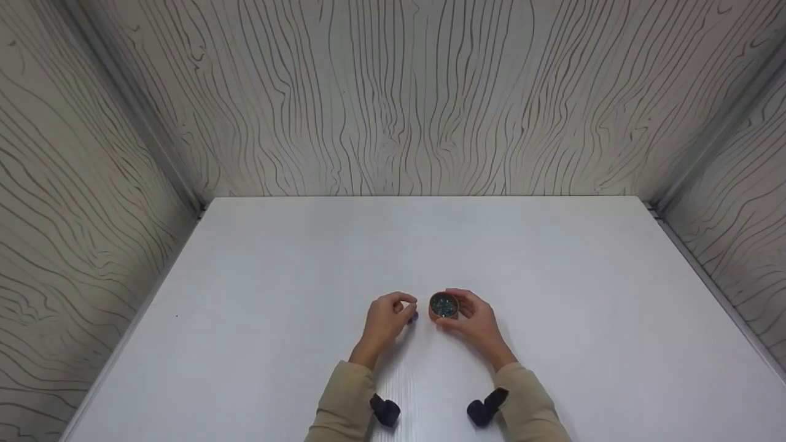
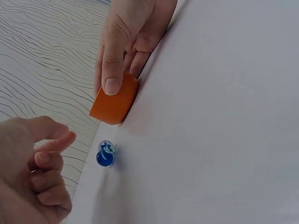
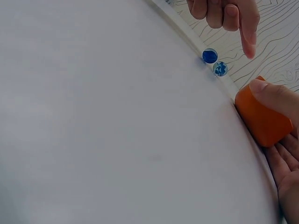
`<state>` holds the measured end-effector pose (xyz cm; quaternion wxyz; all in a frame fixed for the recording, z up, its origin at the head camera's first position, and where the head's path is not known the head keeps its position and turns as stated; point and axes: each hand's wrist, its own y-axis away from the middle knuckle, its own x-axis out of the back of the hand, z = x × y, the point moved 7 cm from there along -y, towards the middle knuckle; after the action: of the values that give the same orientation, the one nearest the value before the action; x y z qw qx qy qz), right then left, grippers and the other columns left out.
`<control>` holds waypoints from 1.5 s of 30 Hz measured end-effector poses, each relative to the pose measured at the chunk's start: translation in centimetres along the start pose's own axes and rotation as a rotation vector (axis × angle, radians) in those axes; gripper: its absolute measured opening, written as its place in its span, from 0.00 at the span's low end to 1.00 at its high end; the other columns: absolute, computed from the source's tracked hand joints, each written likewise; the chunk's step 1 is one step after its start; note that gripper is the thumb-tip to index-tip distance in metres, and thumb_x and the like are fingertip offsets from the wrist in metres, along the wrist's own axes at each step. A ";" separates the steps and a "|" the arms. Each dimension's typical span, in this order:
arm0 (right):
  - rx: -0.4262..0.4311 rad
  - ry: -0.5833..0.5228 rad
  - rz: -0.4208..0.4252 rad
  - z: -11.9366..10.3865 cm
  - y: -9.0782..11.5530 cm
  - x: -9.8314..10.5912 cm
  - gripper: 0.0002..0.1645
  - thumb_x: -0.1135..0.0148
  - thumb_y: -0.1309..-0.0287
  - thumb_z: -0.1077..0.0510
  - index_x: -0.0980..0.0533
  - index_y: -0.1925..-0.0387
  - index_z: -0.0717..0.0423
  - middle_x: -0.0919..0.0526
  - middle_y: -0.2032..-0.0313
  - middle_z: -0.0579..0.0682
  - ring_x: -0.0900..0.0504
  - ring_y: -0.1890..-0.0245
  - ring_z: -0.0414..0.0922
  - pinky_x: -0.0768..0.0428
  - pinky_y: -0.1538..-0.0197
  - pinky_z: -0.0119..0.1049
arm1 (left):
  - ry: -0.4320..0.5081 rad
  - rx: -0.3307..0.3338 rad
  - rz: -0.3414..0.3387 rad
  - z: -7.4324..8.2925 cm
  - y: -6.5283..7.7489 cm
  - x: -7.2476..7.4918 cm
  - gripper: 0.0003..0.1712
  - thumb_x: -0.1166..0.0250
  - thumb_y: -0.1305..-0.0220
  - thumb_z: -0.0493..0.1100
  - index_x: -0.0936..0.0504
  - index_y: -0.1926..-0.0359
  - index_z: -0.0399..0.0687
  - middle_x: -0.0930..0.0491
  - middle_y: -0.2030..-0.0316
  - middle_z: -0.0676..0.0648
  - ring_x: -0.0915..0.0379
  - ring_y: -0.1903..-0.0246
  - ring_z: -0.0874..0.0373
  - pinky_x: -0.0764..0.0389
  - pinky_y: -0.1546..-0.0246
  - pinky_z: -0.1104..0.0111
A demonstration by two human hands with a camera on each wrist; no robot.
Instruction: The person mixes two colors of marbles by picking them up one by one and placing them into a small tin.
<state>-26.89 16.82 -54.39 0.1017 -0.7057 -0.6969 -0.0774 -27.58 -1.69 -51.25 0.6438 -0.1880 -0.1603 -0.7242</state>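
My right hand (image 1: 476,322) grips a small orange bowl (image 2: 114,105) by its side, with the thumb on the near wall and fingers behind. Shiny, dark glassy pieces (image 1: 444,305) fill the inside of the bowl in the head view. To the left, my left hand (image 1: 387,319) holds nothing; its thumb and index finger reach forward while the other fingers curl in. Just beside its fingers, two marbles rest on the table close together: a solid blue marble (image 3: 210,55) and a clear marble with blue swirls (image 3: 220,68).
A white table (image 1: 276,264) spreads out beneath both hands. Wood-grain patterned panels (image 1: 393,98) stand along its back and sides. A black wrist device (image 1: 385,411) sits at the left sleeve, another black device (image 1: 482,412) at the right.
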 end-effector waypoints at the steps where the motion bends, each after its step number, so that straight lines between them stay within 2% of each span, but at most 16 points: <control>1: 0.001 0.001 -0.001 0.0 0.0 0.0 0.37 0.23 0.59 0.61 0.26 0.43 0.63 0.22 0.42 0.61 0.25 0.38 0.57 0.29 0.34 0.46 | 0.006 0.004 0.002 -0.1 0.0 0.0 0.09 0.37 0.39 0.38 0.15 0.60 0.39 0.39 0.84 0.56 0.43 0.82 0.63 0.41 0.79 0.76; 11: -0.005 0.014 0.003 0.0 0.1 0.0 0.37 0.24 0.59 0.62 0.26 0.43 0.62 0.22 0.42 0.61 0.25 0.37 0.57 0.29 0.34 0.46 | 0.006 0.063 0.010 -0.9 0.4 0.2 0.10 0.36 0.41 0.40 0.15 0.58 0.42 0.36 0.79 0.54 0.40 0.78 0.62 0.38 0.76 0.76; 17: -0.008 0.011 0.007 0.1 0.0 0.0 0.37 0.24 0.59 0.63 0.26 0.43 0.63 0.23 0.42 0.62 0.26 0.36 0.58 0.30 0.34 0.46 | 0.004 0.084 0.010 -1.3 0.6 0.3 0.10 0.35 0.42 0.38 0.16 0.59 0.41 0.37 0.80 0.54 0.40 0.79 0.61 0.38 0.76 0.75; 28: -0.021 0.016 0.003 0.4 0.0 0.1 0.37 0.24 0.58 0.60 0.26 0.43 0.60 0.22 0.42 0.60 0.26 0.36 0.56 0.30 0.33 0.47 | -0.053 0.062 0.033 -1.4 1.0 0.3 0.10 0.32 0.46 0.37 0.16 0.61 0.41 0.38 0.81 0.55 0.43 0.80 0.63 0.40 0.77 0.76; 34: -0.021 0.009 0.003 0.2 0.1 0.1 0.36 0.24 0.57 0.60 0.26 0.43 0.59 0.22 0.41 0.58 0.26 0.36 0.55 0.30 0.33 0.45 | -0.051 0.089 0.022 -1.7 1.1 0.1 0.11 0.31 0.45 0.38 0.17 0.60 0.41 0.37 0.80 0.54 0.41 0.78 0.62 0.40 0.77 0.76; 38: -0.019 0.012 0.006 0.1 0.2 0.0 0.36 0.24 0.57 0.62 0.26 0.43 0.60 0.22 0.41 0.59 0.26 0.36 0.55 0.30 0.33 0.45 | -0.065 0.094 0.017 -1.8 1.1 0.1 0.11 0.29 0.47 0.39 0.17 0.61 0.41 0.35 0.78 0.53 0.40 0.76 0.62 0.38 0.75 0.75; 45: -0.024 0.037 -0.003 0.1 0.1 -0.1 0.36 0.25 0.57 0.62 0.27 0.43 0.60 0.22 0.42 0.59 0.26 0.36 0.55 0.30 0.34 0.44 | -0.131 0.110 0.008 -2.0 1.1 0.0 0.12 0.28 0.48 0.40 0.17 0.61 0.42 0.22 0.70 0.47 0.33 0.69 0.59 0.30 0.64 0.68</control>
<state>-26.75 16.79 -54.56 0.1058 -0.7042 -0.6951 -0.0989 -26.58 -2.79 -52.96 0.6442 -0.2000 -0.2410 -0.6978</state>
